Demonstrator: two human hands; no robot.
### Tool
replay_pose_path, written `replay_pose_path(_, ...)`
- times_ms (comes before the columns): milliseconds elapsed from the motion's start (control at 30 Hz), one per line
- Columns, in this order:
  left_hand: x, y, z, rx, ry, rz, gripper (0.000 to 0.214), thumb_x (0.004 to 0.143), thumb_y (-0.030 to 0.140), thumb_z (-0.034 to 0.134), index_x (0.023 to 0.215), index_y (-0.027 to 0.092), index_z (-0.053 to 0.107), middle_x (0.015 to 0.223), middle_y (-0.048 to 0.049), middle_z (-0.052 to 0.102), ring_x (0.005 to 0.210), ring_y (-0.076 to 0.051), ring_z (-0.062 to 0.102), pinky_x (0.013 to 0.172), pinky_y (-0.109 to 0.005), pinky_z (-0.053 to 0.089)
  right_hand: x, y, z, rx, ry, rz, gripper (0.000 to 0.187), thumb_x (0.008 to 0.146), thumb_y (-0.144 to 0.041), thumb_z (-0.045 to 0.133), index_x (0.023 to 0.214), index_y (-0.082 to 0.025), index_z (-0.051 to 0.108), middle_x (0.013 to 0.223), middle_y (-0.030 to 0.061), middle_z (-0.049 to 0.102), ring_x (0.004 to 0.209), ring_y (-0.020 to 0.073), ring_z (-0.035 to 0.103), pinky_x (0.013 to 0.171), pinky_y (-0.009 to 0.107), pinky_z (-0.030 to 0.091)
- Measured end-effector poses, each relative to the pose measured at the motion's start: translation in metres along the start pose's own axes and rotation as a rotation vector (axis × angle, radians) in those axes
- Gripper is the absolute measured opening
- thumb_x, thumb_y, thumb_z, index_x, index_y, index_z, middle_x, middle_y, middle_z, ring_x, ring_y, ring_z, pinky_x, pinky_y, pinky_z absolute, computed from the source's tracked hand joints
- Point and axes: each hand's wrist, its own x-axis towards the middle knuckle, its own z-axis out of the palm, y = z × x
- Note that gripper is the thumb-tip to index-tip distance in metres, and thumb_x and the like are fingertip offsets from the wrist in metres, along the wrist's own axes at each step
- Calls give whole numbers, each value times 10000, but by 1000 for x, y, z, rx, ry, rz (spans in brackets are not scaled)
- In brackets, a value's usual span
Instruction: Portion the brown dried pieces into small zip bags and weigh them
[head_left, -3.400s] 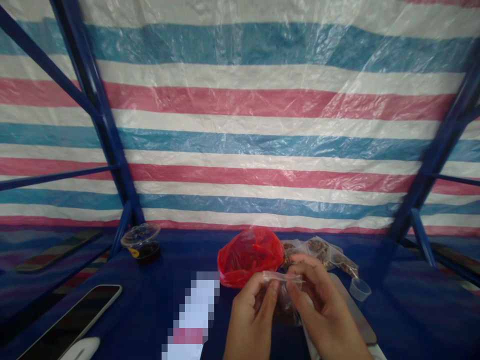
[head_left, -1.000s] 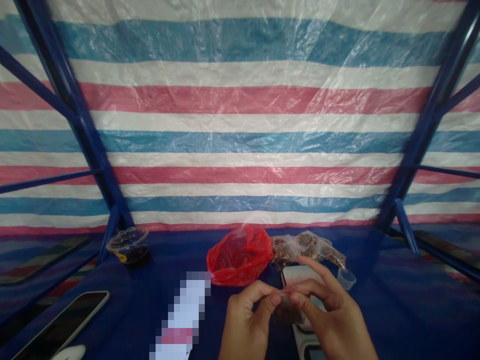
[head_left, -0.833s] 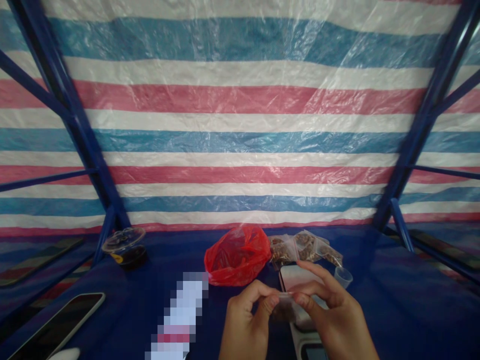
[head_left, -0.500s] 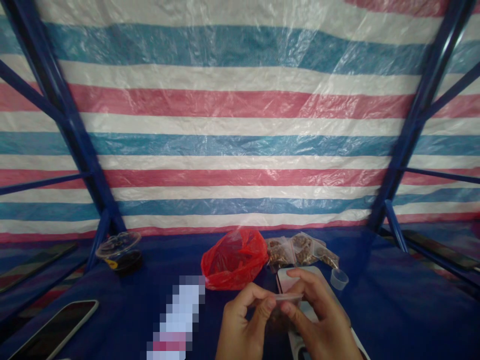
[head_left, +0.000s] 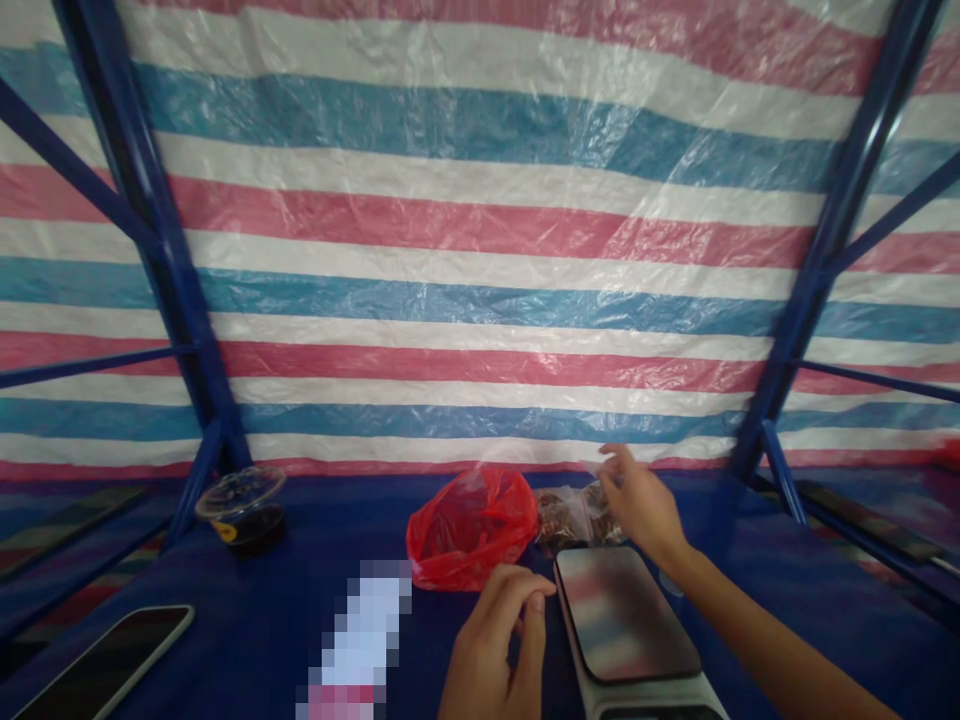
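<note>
My left hand (head_left: pixel 495 640) is beside the left edge of a kitchen scale (head_left: pixel 630 615). Its fingers are curled and close to the thumb, with nothing visible in them. My right hand (head_left: pixel 641 500) reaches past the scale, over small clear zip bags of brown bits (head_left: pixel 559 520) at the back. Its fingers are apart and partly cover the right-hand bags; I see nothing held in them. The scale's shiny plate is bare. To the left of the bags lies a red plastic bag (head_left: pixel 472 530). A small clear cup (head_left: pixel 671 583) is mostly hidden by my right forearm.
A clear plastic bowl with dark contents (head_left: pixel 247 510) stands at the back left of the blue table (head_left: pixel 315 530). A phone (head_left: pixel 105 665) lies at the front left, near a blurred-out strip (head_left: pixel 360 640). Blue metal posts (head_left: pixel 176 310) and a striped tarp (head_left: pixel 480 270) rise behind.
Both hands held a small clear bag together above the scale. My right hand has let go of my left's side and moved back to the bags, uncovering the scale plate. The left has barely moved.
</note>
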Motion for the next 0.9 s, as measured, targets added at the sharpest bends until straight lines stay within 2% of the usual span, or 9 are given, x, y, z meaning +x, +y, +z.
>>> replay_pose_path(67, 0, -2, -2, 12, -15, 21, 317, 1083, 267, 449, 1057, 242, 763, 1011, -59, 771, 967, -169, 770, 837, -205, 595, 1, -1, 15, -21, -147, -97, 242, 959, -277, 578, 1123, -243, 753, 995, 87, 841, 954, 300, 786, 799, 346, 527)
replay_pose_path(133, 0, -4, -4, 24, -27, 37, 313, 1086, 262, 441, 1058, 245, 752, 999, -50, 766, 950, -156, 769, 824, -188, 592, -2, -1, 28, -12, -211, -172, 242, 979, -291, 561, 1044, -237, 788, 1007, 94, 847, 978, 295, 787, 850, 352, 533)
replay_pose_path(267, -1, -8, -7, 55, -28, 46, 307, 1091, 261, 431, 1033, 245, 732, 975, -40, 760, 913, -145, 763, 809, -183, 585, -1, 7, 35, 34, -284, -293, 349, 1013, -341, 498, 1123, -211, 803, 1152, 122, 832, 1097, 306, 766, 982, 399, 533)
replay_pose_path(367, -2, -7, -8, 56, -35, 39, 323, 1096, 268, 415, 1022, 245, 729, 962, -39, 756, 906, -149, 762, 799, -190, 584, 10, 17, 23, 114, -304, -323, 386, 1006, -394, 494, 1217, -237, 776, 1211, 88, 823, 1122, 288, 764, 993, 392, 558)
replay_pose_path(500, 0, -2, -9, 41, -33, -3, 316, 1093, 295, 426, 1030, 247, 731, 985, -45, 761, 938, -168, 761, 810, -215, 585, 14, 43, -10, 187, -168, -232, 495, 1029, -456, 375, 1302, -213, 708, 1233, 116, 801, 1100, 278, 763, 963, 391, 585)
replay_pose_path(567, 2, -1, -9, 44, -25, -20, 324, 1091, 318, 427, 1020, 245, 735, 961, -43, 758, 892, -171, 754, 796, -228, 584, 2, 60, -26, 192, -132, -174, 481, 985, -480, 438, 1266, -204, 714, 1129, 127, 818, 1016, 294, 775, 906, 403, 601)
replay_pose_path(633, 3, -2, -8, 53, -26, -43, 341, 1093, 345, 420, 1022, 243, 738, 952, -44, 758, 865, -175, 747, 796, -241, 582, -17, 77, -36, 204, -192, -129, 455, 909, -514, 558, 1202, -216, 740, 1048, 111, 827, 935, 299, 777, 835, 393, 609)
replay_pose_path(733, 3, -4, -4, 87, -98, -94, 361, 1094, 355, 401, 1039, 244, 740, 972, -52, 770, 872, -183, 747, 773, -248, 578, -46, 98, -37, 211, -294, -61, 488, 800, -515, 687, 1191, -232, 755, 1121, 102, 824, 966, 311, 762, 841, 388, 600)
replay_pose_path(900, -5, -7, 10, 246, -261, -115, 332, 1045, 271, 438, 968, 256, 761, 928, -60, 792, 882, -226, 755, 801, -301, 602, -60, 125, -31, 74, -306, 48, 440, 818, -370, 613, 1206, -213, 748, 1050, 117, 819, 929, 318, 759, 868, 431, 586)
